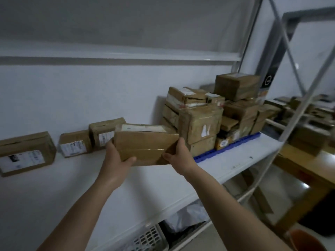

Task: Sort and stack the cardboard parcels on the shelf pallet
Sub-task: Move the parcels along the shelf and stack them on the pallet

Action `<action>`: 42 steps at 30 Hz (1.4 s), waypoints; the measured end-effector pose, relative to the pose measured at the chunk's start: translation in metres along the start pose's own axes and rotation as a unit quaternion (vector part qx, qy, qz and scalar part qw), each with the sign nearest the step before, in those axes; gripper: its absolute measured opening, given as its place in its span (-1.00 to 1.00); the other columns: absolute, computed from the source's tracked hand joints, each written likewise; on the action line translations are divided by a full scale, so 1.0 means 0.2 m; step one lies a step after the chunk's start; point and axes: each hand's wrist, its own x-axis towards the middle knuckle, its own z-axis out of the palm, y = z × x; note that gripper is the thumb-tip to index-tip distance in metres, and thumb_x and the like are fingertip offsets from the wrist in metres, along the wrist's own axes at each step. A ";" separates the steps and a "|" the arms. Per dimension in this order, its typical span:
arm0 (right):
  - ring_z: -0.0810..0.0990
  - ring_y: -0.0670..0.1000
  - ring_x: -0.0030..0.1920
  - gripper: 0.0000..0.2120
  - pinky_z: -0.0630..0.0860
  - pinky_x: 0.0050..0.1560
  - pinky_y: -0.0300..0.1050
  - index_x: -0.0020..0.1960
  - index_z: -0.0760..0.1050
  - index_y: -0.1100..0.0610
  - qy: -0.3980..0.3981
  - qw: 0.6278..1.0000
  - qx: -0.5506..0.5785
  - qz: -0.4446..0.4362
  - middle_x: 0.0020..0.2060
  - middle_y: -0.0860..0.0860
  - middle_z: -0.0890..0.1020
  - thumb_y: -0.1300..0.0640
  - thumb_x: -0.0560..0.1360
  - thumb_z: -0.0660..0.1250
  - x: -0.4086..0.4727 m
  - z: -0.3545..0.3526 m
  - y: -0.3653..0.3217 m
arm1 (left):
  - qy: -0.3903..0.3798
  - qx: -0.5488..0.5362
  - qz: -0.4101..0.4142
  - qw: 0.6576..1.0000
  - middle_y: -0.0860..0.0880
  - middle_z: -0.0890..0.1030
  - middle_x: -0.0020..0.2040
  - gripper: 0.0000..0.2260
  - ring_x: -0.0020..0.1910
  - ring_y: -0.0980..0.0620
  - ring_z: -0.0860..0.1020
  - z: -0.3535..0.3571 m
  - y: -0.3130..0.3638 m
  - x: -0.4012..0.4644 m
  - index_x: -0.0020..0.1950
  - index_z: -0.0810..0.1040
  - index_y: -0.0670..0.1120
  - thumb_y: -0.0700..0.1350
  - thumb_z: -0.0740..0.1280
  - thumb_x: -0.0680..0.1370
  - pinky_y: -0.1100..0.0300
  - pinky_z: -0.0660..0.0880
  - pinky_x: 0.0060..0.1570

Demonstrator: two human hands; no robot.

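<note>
White steel shelving (pixel 235 165) fills my remote view, its broad deck running from lower left to the right upright. On its right end sits a blue pallet (pixel 233 144), only its front edge showing beneath a heap of cardboard parcels (pixel 201 124) stacked several layers high, taped brown boxes of mixed sizes, the topmost one (pixel 236 86) perched at the back right. Against the wall to the left stand three more labelled boxes: a wide one (pixel 25 153) at far left, a smaller one (pixel 75 144) well apart from it, and a third (pixel 105 132) just beside that, partly hidden.

Front and centre, a long brown parcel (pixel 145 144) wrapped in clear tape is held off the deck, tilted a little, its right end just beside the pallet stack (whether the two touch I cannot tell). My left hand (pixel 114 163) grips its left end, thumb curled across the near face, fingers out of sight behind. My right hand (pixel 179 156) clasps the lower right corner, thumb pressed on the front face.

Below the deck, a white perforated basket (pixel 150 238) and a crumpled pale bag (pixel 188 214) are on the lower level. At right, a wooden table (pixel 304 169) and an orange bucket (pixel 306 240) stand on the floor.
</note>
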 end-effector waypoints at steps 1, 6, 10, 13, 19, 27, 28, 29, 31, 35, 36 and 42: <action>0.43 0.00 0.12 -0.61 0.43 0.07 -0.16 0.21 0.18 0.09 0.010 1.000 0.012 -0.002 0.11 0.00 0.41 0.26 0.52 0.32 -0.02 -0.05 0.01 | -0.005 -0.002 0.008 1.000 0.01 0.33 0.38 -0.32 0.26 0.10 0.33 0.04 0.03 -0.01 0.50 0.05 -0.07 -0.23 0.38 0.52 0.22 0.25 0.22; 0.45 -0.10 -0.03 -0.60 0.48 0.00 -0.14 0.22 0.16 0.04 0.034 0.997 0.061 -0.011 0.05 -0.03 0.41 0.29 0.53 0.27 -0.08 -0.30 0.08 | -0.037 -0.009 0.039 0.998 -0.02 0.25 0.45 -0.31 0.40 0.03 0.26 0.26 0.17 -0.07 0.52 -0.03 -0.02 -0.24 0.33 0.55 0.19 0.22 0.25; 0.45 -0.09 -0.03 -0.56 0.56 -0.19 -0.23 0.24 0.11 -0.01 0.053 0.993 0.103 -0.010 0.02 -0.09 0.38 0.30 0.53 0.25 -0.10 -0.50 0.14 | -0.055 -0.013 0.058 0.997 -0.02 0.24 0.47 -0.30 0.43 0.00 0.27 0.45 0.29 -0.09 0.52 -0.05 0.01 -0.24 0.32 0.55 0.14 0.27 0.28; 0.43 -0.02 0.14 -0.57 0.47 0.06 -0.15 0.30 0.15 0.01 0.085 0.989 0.121 -0.006 0.17 -0.04 0.39 0.20 0.54 0.27 -0.11 -0.70 0.20 | -0.074 -0.018 0.068 0.995 0.00 0.21 0.48 -0.29 0.43 0.00 0.26 0.64 0.39 -0.11 0.52 -0.09 0.07 -0.20 0.32 0.56 0.07 0.29 0.33; 0.43 -0.15 0.06 -0.62 0.40 -0.12 -0.31 0.28 0.15 -0.07 0.121 0.982 0.147 -0.018 0.12 -0.12 0.40 0.07 0.55 0.24 -0.07 -1.18 0.37 | -0.103 -0.007 0.092 0.990 -0.02 0.17 0.49 -0.25 0.45 0.02 0.22 1.10 0.60 -0.16 0.52 -0.12 -0.01 -0.16 0.35 0.54 0.01 0.25 0.42; 0.42 0.01 0.17 -0.53 0.39 0.10 -0.08 0.35 0.12 -0.03 0.150 0.980 0.129 -0.002 0.20 -0.05 0.38 -0.03 0.54 0.26 0.01 -1.77 0.64 | -0.161 -0.005 0.068 0.985 -0.01 0.09 0.54 -0.19 0.49 0.00 0.16 1.71 0.81 -0.17 0.54 -0.24 -0.02 -0.05 0.33 0.56 0.00 0.18 0.45; 0.42 0.02 0.17 -0.52 0.39 0.10 -0.08 0.36 0.13 -0.01 0.152 0.981 0.122 0.002 0.21 -0.03 0.39 -0.03 0.54 0.26 0.02 -1.83 0.68 | -0.168 -0.004 0.063 0.984 -0.01 0.09 0.54 -0.18 0.48 0.00 0.16 1.77 0.83 -0.18 0.54 -0.25 -0.02 -0.04 0.32 0.56 0.01 0.19 0.45; 0.42 0.03 0.17 -0.51 0.39 0.09 -0.08 0.37 0.13 0.00 0.154 0.981 0.116 0.005 0.21 -0.03 0.40 -0.03 0.54 0.27 0.03 -1.89 0.71 | -0.172 -0.002 0.057 0.984 -0.02 0.11 0.54 -0.18 0.48 0.00 0.17 1.83 0.84 -0.18 0.54 -0.25 -0.03 -0.03 0.33 0.56 0.03 0.20 0.44; 0.43 0.04 0.17 -0.49 0.39 0.09 -0.08 0.40 0.14 0.02 0.152 0.982 0.114 0.007 0.21 -0.02 0.41 -0.02 0.54 0.26 0.06 -1.97 0.77 | -0.172 -0.003 0.049 0.984 -0.02 0.15 0.51 -0.20 0.43 0.06 0.22 1.94 0.85 -0.19 0.54 -0.21 -0.03 -0.05 0.33 0.55 0.14 0.21 0.40; 0.43 0.01 0.11 -0.54 0.37 0.05 -0.08 0.38 0.16 0.01 0.154 0.980 0.123 0.016 0.16 -0.04 0.41 -0.07 0.56 0.22 0.13 -2.08 0.86 | -0.164 -0.001 0.056 0.985 0.02 0.25 0.41 -0.30 0.23 0.18 0.26 2.07 0.89 -0.16 0.49 -0.05 0.01 -0.08 0.36 0.54 0.27 0.23 0.20; 0.43 0.00 0.10 -0.54 0.36 0.05 -0.07 0.38 0.16 0.00 0.155 0.980 0.126 0.017 0.17 -0.03 0.41 -0.08 0.57 0.21 0.15 -2.10 0.88 | -0.161 0.001 0.057 0.985 0.03 0.25 0.39 -0.31 0.22 0.18 0.27 2.10 0.89 -0.14 0.48 -0.04 0.02 -0.08 0.36 0.54 0.27 0.24 0.20; 0.43 0.04 0.18 -0.45 0.39 0.12 -0.03 0.41 0.20 0.03 0.182 0.970 0.163 0.004 0.22 -0.01 0.42 -0.20 0.53 0.22 0.35 -2.20 0.97 | -0.145 0.009 0.070 0.987 0.02 0.28 0.39 -0.24 0.32 0.06 0.34 2.24 0.94 0.02 0.50 -0.06 0.07 -0.08 0.40 0.50 0.12 0.35 0.29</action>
